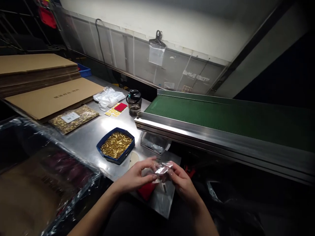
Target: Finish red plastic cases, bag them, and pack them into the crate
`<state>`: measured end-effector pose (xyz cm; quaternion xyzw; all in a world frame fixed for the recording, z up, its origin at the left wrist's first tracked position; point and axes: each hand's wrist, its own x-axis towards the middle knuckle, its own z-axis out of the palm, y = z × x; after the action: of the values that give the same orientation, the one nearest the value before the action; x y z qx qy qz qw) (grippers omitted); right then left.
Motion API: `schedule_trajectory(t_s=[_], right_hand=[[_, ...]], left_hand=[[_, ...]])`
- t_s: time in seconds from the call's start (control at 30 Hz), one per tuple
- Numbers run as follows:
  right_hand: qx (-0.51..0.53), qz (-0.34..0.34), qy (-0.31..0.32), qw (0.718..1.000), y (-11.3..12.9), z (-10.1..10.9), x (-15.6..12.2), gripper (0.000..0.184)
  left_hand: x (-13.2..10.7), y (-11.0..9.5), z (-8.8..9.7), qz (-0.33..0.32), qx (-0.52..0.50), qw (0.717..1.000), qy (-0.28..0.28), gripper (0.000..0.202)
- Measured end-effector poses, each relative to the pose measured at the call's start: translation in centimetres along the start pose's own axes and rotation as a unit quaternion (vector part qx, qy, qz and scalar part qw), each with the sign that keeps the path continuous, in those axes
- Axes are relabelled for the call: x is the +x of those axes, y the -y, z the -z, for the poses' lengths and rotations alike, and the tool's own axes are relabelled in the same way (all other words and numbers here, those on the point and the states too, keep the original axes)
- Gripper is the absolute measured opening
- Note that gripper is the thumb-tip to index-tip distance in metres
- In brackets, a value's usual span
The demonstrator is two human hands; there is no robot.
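Observation:
A small clear plastic bag [163, 171] is stretched between my two hands above the near corner of the metal table. My left hand [139, 175] pinches its left side with thumb and fingers. On the other side my right hand [180, 178] grips the bag's right edge. What the bag holds, if anything, is blurred by glare. Below the hands lies a red object [147, 191], partly covered. Left of them stands a blue tray [98, 146] filled with small gold-coloured pieces [116, 146].
A green conveyor belt [192, 111] with a metal side rail runs off to the right. Flat cardboard [56, 95], a bag of gold pieces [75, 119], white plastic bags [108, 97] and a dark jug [135, 102] stand farther back. A plastic-lined box [31, 177] is at near left.

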<state>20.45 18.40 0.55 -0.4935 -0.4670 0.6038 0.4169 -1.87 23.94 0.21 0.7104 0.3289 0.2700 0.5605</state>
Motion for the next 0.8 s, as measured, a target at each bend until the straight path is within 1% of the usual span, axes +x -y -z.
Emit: schedule_trajectory(t_s=[0.03, 0.07, 0.1, 0.17, 0.2, 0.23, 0.3, 0.37, 0.4, 0.43, 0.47, 0.5, 0.57, 0.6, 0.63, 0.67, 0.7, 0.77, 0.8], right_hand=[[0.027, -0.02, -0.012, 0.999, -0.1, 1.0, -1.7, 0.041], [0.049, -0.041, -0.023, 0.998, -0.3, 1.9, -3.4, 0.042], [0.073, -0.067, -0.034, 0.995, -0.5, 2.6, -5.1, 0.046], [0.132, -0.112, -0.053, 0.983, -0.9, 3.7, -8.4, 0.063], [0.156, -0.13, -0.061, 0.977, -1.2, 4.0, -9.9, 0.068], [0.168, -0.147, -0.073, 0.972, -1.6, 4.1, -11.3, 0.07], [0.156, -0.173, -0.126, 0.964, -2.4, 4.3, -13.6, 0.063], [0.123, -0.19, -0.192, 0.955, -3.3, 4.6, -15.3, 0.05], [0.113, -0.194, -0.221, 0.949, -3.8, 4.9, -16.0, 0.047], [0.108, -0.194, -0.241, 0.945, -4.2, 5.2, -16.5, 0.046], [0.102, -0.193, -0.256, 0.942, -4.6, 5.5, -17.1, 0.047], [0.096, -0.192, -0.27, 0.939, -5.0, 5.9, -17.5, 0.048], [0.084, -0.184, -0.296, 0.934, -5.4, 6.4, -18.2, 0.05], [0.078, -0.178, -0.306, 0.932, -5.6, 6.5, -18.4, 0.051], [0.071, -0.172, -0.313, 0.931, -5.7, 6.5, -18.4, 0.052], [0.064, -0.167, -0.316, 0.932, -5.8, 6.5, -18.4, 0.053], [0.055, -0.162, -0.317, 0.933, -5.8, 6.4, -18.4, 0.055], [0.03, -0.158, -0.309, 0.937, -5.9, 6.4, -18.2, 0.056], [0.013, -0.16, -0.304, 0.939, -6.0, 6.5, -18.2, 0.054]], left_hand=[[0.1, -0.6, -1.1, 0.022, -0.022, 0.999, 0.032, 0.025], [0.1, -1.1, -2.4, 0.041, -0.033, 0.997, 0.049, 0.029], [0.1, -1.5, -3.9, 0.052, -0.031, 0.997, 0.055, 0.032], [0.1, -2.0, -6.8, 0.069, -0.02, 0.995, 0.066, 0.032], [0.2, -2.1, -8.2, 0.073, -0.011, 0.995, 0.073, 0.03], [0.3, -2.2, -9.4, 0.075, -0.002, 0.994, 0.083, 0.028], [0.8, -2.2, -11.4, 0.072, 0.015, 0.991, 0.109, 0.024], [1.7, -2.1, -12.8, 0.062, 0.029, 0.989, 0.133, 0.02], [2.3, -1.9, -13.3, 0.056, 0.038, 0.988, 0.137, 0.018], [2.8, -1.8, -13.7, 0.05, 0.048, 0.989, 0.132, 0.016], [3.3, -1.6, -14.0, 0.044, 0.062, 0.991, 0.114, 0.014], [3.7, -1.5, -14.3, 0.037, 0.078, 0.993, 0.083, 0.012], [4.0, -1.7, -15.1, 0.021, 0.116, 0.993, 0.004, 0.019], [3.9, -2.1, -15.7, 0.012, 0.132, 0.991, -0.023, 0.021], [3.7, -2.5, -16.4, 0.004, 0.139, 0.99, -0.025, 0.022], [3.4, -3.0, -17.3, 0.002, 0.135, 0.991, 0.005, 0.021], [3.0, -3.5, -18.2, 0.006, 0.119, 0.991, 0.059, 0.019], [2.5, -4.1, -19.9, 0.032, 0.076, 0.981, 0.174, 0.015], [2.4, -4.1, -20.6, 0.049, 0.062, 0.975, 0.208, 0.016]])
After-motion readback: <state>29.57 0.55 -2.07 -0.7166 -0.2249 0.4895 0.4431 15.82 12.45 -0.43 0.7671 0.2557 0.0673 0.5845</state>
